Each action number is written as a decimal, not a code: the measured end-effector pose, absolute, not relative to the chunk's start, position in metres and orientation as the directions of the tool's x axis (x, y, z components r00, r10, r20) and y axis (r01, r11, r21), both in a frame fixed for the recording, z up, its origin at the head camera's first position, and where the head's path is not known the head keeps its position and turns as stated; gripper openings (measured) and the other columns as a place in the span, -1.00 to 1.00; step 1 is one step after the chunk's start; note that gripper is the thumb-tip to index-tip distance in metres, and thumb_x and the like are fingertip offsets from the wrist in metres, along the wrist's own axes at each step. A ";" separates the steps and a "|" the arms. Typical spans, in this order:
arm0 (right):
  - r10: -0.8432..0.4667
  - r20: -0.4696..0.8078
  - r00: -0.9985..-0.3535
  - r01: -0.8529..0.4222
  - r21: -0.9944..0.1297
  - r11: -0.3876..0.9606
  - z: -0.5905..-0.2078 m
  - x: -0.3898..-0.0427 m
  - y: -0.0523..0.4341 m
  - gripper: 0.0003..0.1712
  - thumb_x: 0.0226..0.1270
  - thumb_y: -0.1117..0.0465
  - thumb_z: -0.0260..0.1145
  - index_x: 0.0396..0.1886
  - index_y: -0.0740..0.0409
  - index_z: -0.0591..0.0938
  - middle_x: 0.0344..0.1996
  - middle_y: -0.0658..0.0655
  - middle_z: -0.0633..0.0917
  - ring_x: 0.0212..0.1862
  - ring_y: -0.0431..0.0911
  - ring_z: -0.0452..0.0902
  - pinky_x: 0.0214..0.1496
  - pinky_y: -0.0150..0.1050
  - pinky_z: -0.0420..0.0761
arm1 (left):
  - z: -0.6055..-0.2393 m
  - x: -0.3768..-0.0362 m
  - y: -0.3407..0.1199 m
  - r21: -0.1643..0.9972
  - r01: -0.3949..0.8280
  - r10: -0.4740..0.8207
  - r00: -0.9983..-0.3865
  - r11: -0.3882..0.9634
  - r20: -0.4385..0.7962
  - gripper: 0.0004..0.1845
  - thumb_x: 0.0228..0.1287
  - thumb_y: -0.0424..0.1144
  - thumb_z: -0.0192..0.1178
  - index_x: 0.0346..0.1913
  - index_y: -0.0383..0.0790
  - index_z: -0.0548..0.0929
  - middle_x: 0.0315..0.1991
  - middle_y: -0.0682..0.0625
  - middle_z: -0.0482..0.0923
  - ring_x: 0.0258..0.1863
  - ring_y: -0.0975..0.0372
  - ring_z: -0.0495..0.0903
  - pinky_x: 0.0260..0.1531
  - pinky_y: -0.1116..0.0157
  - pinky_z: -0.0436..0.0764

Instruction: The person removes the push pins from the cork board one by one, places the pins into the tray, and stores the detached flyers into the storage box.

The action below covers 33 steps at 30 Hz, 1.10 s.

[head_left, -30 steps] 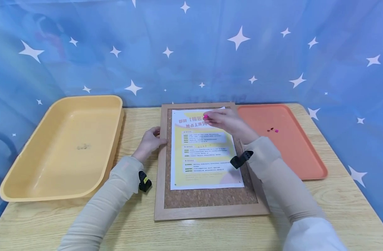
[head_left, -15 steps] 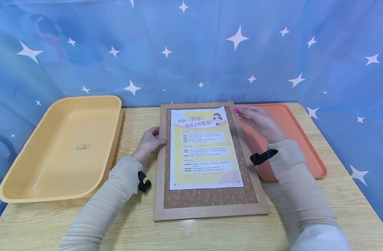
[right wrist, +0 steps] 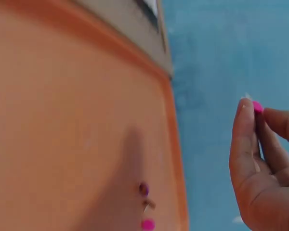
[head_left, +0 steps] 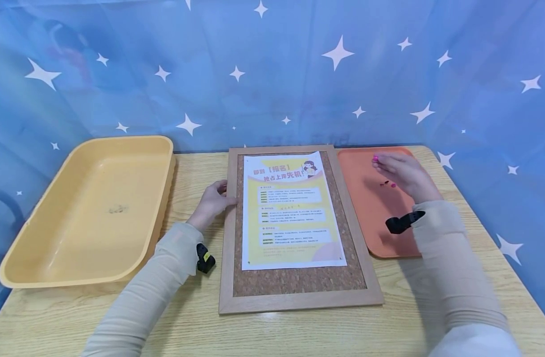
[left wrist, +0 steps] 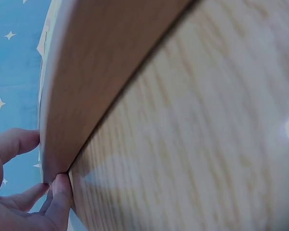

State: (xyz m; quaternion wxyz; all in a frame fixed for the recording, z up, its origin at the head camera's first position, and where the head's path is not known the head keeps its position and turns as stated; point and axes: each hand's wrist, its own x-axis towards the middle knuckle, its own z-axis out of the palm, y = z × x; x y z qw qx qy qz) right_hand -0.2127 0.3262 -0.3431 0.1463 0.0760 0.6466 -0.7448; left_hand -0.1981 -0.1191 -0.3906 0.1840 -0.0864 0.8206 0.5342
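Observation:
A wood-framed cork board (head_left: 299, 282) lies on the table with a yellow and white printed sheet (head_left: 292, 218) on it, small dark marks at the sheet's corners. My left hand (head_left: 211, 203) grips the board's left edge; in the left wrist view the thumb is at the frame's face and the fingertips at its side. Over the orange tray (head_left: 359, 208), my right hand (head_left: 404, 173) pinches a pink pushpin (right wrist: 257, 107) between thumb and fingertips. Below it on the tray lie several more small pins, one of them a pink pushpin (right wrist: 148, 224).
A deep yellow bin (head_left: 89, 218) stands at the left of the wooden table (head_left: 201, 327). The orange tray sits against the board's right side. Behind everything hangs a blue cloth (head_left: 281, 64) with white stars.
My right hand has moved right, from above the top of the printed sheet to over the orange tray, still pinching the pink pushpin. The left hand and the board have stayed put.

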 end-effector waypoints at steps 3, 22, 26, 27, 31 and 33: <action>-0.083 -0.336 -0.938 0.344 -0.932 -0.113 -0.347 -0.211 0.336 -0.76 0.37 0.25 0.19 -0.39 -0.11 0.74 -0.37 -0.15 0.75 -0.24 -0.35 0.67 -0.15 -0.53 0.64 | -0.391 -0.198 -0.120 0.845 -0.338 0.056 -0.917 0.415 -0.395 -0.22 0.25 -0.39 0.16 0.48 -0.29 0.06 0.42 -0.22 0.17 0.40 -0.02 0.23 0.38 0.12 0.33; -0.013 -0.480 -0.877 0.479 -0.875 -0.069 -0.368 -0.201 0.382 -0.81 0.35 0.13 0.24 -0.42 -0.17 0.73 -0.41 -0.15 0.77 -0.27 -0.33 0.72 -0.18 -0.53 0.64 | -0.390 -0.198 -0.119 0.843 -0.342 0.041 -0.919 0.414 -0.393 -0.23 0.26 -0.38 0.16 0.48 -0.28 0.07 0.42 -0.21 0.18 0.39 0.00 0.24 0.37 0.12 0.34; -0.027 -0.457 -0.889 0.458 -0.885 -0.080 -0.372 -0.201 0.388 -0.75 0.38 0.20 0.19 -0.44 -0.10 0.74 -0.44 -0.11 0.77 -0.31 -0.32 0.72 -0.21 -0.49 0.66 | -0.391 -0.199 -0.118 0.842 -0.345 0.033 -0.919 0.414 -0.393 -0.24 0.26 -0.38 0.16 0.47 -0.29 0.08 0.41 -0.21 0.19 0.38 0.00 0.25 0.37 0.12 0.34; -0.032 -0.452 -0.891 0.453 -0.889 -0.072 -0.374 -0.200 0.390 -0.74 0.39 0.21 0.18 -0.44 -0.10 0.74 -0.44 -0.11 0.77 -0.32 -0.32 0.72 -0.21 -0.49 0.66 | -0.391 -0.199 -0.118 0.841 -0.346 0.031 -0.919 0.415 -0.393 -0.24 0.26 -0.38 0.16 0.47 -0.29 0.08 0.41 -0.21 0.19 0.38 0.00 0.26 0.37 0.12 0.34; -0.024 -0.453 -0.891 0.453 -0.891 -0.024 -0.377 -0.199 0.393 -0.74 0.39 0.18 0.18 -0.43 -0.13 0.75 -0.44 -0.14 0.76 -0.31 -0.33 0.71 -0.21 -0.50 0.66 | -0.391 -0.199 -0.118 0.840 -0.344 0.028 -0.920 0.419 -0.391 -0.24 0.25 -0.39 0.16 0.47 -0.29 0.08 0.41 -0.21 0.20 0.37 0.00 0.26 0.37 0.12 0.34; -0.015 -0.464 -0.886 0.464 -0.886 -0.012 -0.378 -0.199 0.393 -0.74 0.38 0.17 0.19 -0.44 -0.14 0.75 -0.44 -0.15 0.76 -0.31 -0.33 0.71 -0.21 -0.51 0.66 | -0.392 -0.199 -0.118 0.842 -0.342 0.031 -0.920 0.417 -0.390 -0.24 0.25 -0.39 0.16 0.47 -0.29 0.08 0.41 -0.21 0.19 0.37 0.00 0.27 0.36 0.12 0.35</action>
